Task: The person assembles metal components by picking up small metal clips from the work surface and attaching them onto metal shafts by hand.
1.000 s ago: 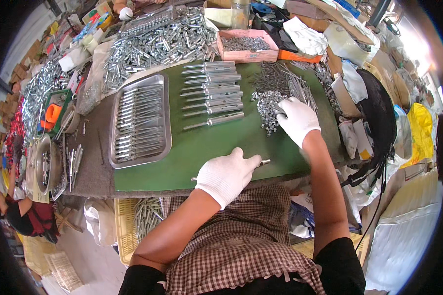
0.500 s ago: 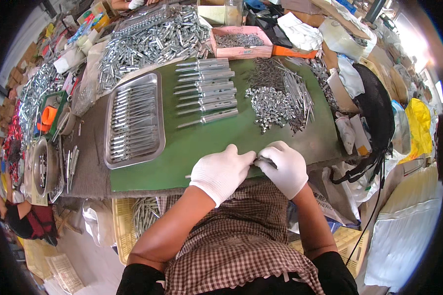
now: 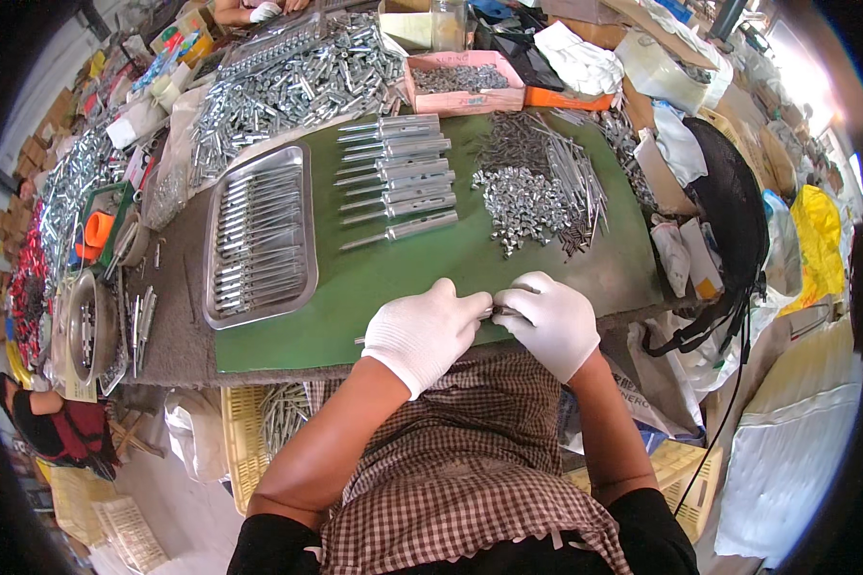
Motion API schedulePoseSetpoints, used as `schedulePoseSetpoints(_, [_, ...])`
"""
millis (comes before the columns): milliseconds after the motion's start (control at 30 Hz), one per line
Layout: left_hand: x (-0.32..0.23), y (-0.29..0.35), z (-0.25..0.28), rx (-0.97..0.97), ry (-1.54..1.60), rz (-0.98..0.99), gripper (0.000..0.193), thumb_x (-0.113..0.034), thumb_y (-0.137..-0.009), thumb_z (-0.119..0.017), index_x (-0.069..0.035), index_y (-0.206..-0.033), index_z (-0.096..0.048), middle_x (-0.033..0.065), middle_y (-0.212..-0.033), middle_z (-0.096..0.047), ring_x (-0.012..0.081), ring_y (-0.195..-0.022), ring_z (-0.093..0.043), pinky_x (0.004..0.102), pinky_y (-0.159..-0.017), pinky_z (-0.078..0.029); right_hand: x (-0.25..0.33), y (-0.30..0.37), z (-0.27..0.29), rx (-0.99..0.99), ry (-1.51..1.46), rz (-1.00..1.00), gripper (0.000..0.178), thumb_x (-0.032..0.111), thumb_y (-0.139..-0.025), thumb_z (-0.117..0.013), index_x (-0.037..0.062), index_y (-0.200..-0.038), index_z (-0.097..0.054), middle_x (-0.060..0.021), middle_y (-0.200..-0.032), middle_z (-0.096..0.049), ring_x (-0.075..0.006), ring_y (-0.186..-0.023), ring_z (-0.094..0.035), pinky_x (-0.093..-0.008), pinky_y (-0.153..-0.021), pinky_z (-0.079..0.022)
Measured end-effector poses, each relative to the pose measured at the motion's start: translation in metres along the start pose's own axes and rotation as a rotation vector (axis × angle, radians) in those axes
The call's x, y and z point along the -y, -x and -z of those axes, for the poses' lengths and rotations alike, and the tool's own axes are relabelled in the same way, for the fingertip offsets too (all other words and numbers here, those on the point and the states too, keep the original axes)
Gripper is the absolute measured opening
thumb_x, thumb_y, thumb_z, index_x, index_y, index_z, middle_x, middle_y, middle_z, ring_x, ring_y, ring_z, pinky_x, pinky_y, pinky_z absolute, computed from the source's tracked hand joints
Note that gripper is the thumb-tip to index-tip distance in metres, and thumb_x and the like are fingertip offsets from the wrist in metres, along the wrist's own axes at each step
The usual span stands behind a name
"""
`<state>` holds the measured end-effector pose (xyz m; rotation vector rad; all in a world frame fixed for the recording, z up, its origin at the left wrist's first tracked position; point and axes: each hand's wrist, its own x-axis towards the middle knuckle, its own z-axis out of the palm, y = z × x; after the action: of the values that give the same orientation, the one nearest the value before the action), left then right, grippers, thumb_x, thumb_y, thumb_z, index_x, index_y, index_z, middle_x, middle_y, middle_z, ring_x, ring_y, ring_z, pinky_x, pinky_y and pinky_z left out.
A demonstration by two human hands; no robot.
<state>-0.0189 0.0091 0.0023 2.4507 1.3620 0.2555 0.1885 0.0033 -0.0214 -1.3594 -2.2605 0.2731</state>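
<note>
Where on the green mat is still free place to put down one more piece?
Bare green mat lies between the row of rods and the left hand, beside the metal tray. The pile of small parts crowds the right.

A small-parts assembly workshop: a bench under a green mat (image 3: 393, 278) is heaped with loose metal fittings (image 3: 523, 196), a steel tray of rods (image 3: 259, 235) near its left edge, a pink parts box (image 3: 465, 84) at the far edge.

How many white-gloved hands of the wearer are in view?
2: the left hand and the right hand, meeting at the near edge of the green mat, both pinching one thin metal rod.
</note>
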Motion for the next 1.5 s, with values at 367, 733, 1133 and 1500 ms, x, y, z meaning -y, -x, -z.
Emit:
schedulePoseSetpoints(367, [-0.018, 0.003, -0.011, -0.088, -0.069, 0.009, 0.017, -0.025, -0.091, -0.057, -0.024, -0.107, -0.061, 0.0101, -0.079, -0.054, 0.0311, -0.056, -0.059, 0.0428, -0.051, -0.051, -0.057, -0.033, 0.022, -0.187, -0.041, -0.513, 0.022, 0.026, -0.085, -0.068, 0.006, -0.092, -0.066, -0.0147, -0.093, -0.067, -0.0333, -0.086, -0.065, -0.04, -0.077, -0.05])
schedulePoseSetpoints(733, [-0.015, 0.001, -0.01, -0.039, -0.028, 0.016, 0.017, -0.023, -0.091, -0.056, -0.021, -0.106, -0.061, 0.0116, -0.078, -0.053, 0.0315, -0.057, -0.06, 0.0438, -0.052, -0.052, -0.03, -0.02, 0.012, -0.039, 0.243, -0.28, 0.011, 0.021, -0.087, -0.065, 0.0113, -0.092, -0.064, -0.0132, -0.089, -0.062, -0.0349, -0.082, -0.063, -0.0452, -0.071, -0.05])
schedulePoseSetpoints(1133, [-0.013, 0.003, -0.01, -0.03, -0.01, -0.004, 0.023, -0.022, -0.09, -0.057, -0.02, -0.113, -0.058, 0.0122, -0.081, -0.055, 0.0318, -0.061, -0.063, 0.0441, -0.053, -0.053, 0.007, 0.001, 0.009, 0.017, -0.129, -0.13, 0.011, 0.013, -0.079, -0.074, 0.0104, -0.084, -0.064, -0.0103, -0.082, -0.064, -0.0323, -0.076, -0.064, -0.0412, -0.064, -0.05])
schedulePoseSetpoints(1500, [-0.016, -0.001, -0.002, 0.076, -0.124, -0.002, 0.038, -0.019, -0.09, -0.054, -0.022, -0.128, -0.056, 0.0129, -0.081, -0.057, 0.031, -0.064, -0.066, 0.0434, -0.055, -0.055, -0.002, -0.01, 0.007, -0.062, -0.293, -0.066, 0.023, 0.012, -0.079, -0.075, 0.005, -0.095, -0.061, -0.009, -0.073, -0.057, -0.0263, -0.067, -0.058, -0.0373, -0.061, -0.048])
